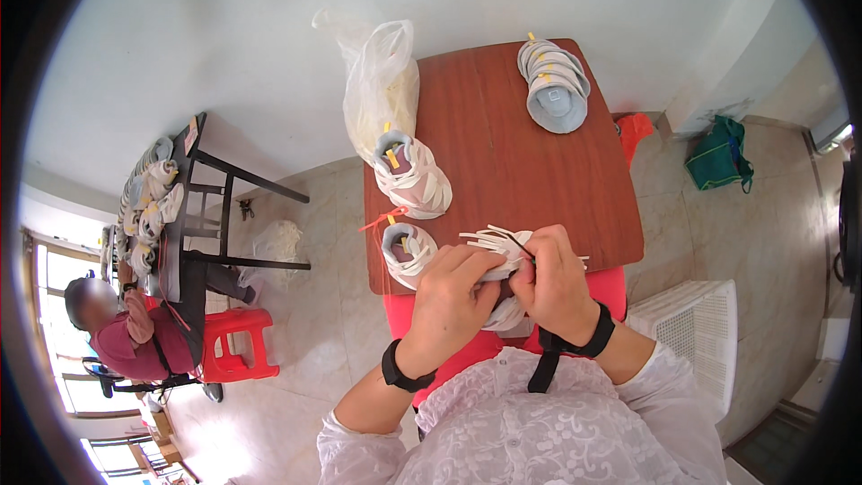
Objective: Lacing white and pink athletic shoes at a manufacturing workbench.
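Close to my body, both hands work at a shoe upper (505, 314) with white and mauve parts. My left hand (449, 296) is closed on its left side, thumb and fingers pinching near the top. My right hand (558, 283) is closed too, its fingers bent round a thin dark strip (515, 241) that crosses a bunch of white laces (492, 239). Whether the strip is a cord or a tool I cannot tell. My fingers hide much of the upper. Just left of my left hand stands a laced shoe upper (409, 253) with a yellow tag.
Another laced upper (415, 181) stands on the brown table (503, 153), near a clear plastic bag (384, 81). Nested uppers (557, 94) lie at the far right corner. A white basket (691, 332) is at right. A person (135, 332) sits left by a black-legged table (211, 202).
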`<state>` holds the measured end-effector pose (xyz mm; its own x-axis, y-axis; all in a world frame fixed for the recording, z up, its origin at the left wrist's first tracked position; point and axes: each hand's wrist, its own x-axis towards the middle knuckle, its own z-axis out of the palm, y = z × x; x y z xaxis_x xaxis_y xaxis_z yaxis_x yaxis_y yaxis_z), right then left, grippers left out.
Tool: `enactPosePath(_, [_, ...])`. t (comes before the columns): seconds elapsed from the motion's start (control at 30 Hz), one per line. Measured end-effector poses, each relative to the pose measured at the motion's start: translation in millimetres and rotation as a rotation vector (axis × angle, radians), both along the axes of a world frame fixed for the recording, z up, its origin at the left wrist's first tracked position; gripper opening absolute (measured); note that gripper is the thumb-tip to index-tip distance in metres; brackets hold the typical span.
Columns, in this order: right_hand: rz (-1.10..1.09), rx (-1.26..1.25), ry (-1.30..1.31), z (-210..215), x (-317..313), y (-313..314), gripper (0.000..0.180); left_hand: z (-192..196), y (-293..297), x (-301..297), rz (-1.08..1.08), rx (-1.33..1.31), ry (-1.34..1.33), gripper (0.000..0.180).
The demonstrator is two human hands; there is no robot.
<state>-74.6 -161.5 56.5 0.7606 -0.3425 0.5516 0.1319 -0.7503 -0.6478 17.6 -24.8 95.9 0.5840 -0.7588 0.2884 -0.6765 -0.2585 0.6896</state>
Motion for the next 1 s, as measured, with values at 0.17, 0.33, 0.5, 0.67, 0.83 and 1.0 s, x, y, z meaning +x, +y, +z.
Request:
enactPosePath(0.17, [0.208, 0.045, 0.023, 0, -2, -7, 0.025, -8, 5, 11, 0.023, 0.008, 0.105, 0.026])
enactPosePath(0.33, [0.276, 0.182, 0.084, 14, 3, -21, 0.025, -1, 6, 17, -0.036, 0.047, 0.278, 0.022])
enactPosePath(0.5, [0.291, 0.202, 0.307, 16, 4, -28, 0.018, 11, 8, 26, -0.033, 0.214, 0.342, 0.019])
enactPosePath(0.67, [0.282, 0.254, 0.258, 18, 7, -26, 0.017, 15, 9, 27, 0.017, 0.184, 0.285, 0.018])
enactPosePath(0.83, [0.298, 0.357, 0.254, 21, 7, -26, 0.018, 15, 9, 29, 0.004, 0.174, 0.423, 0.018])
enactPosePath(1.0, [0.355, 0.417, 0.241, 22, 10, -31, 0.014, 17, 9, 31, 0.007, 0.153, 0.410, 0.018])
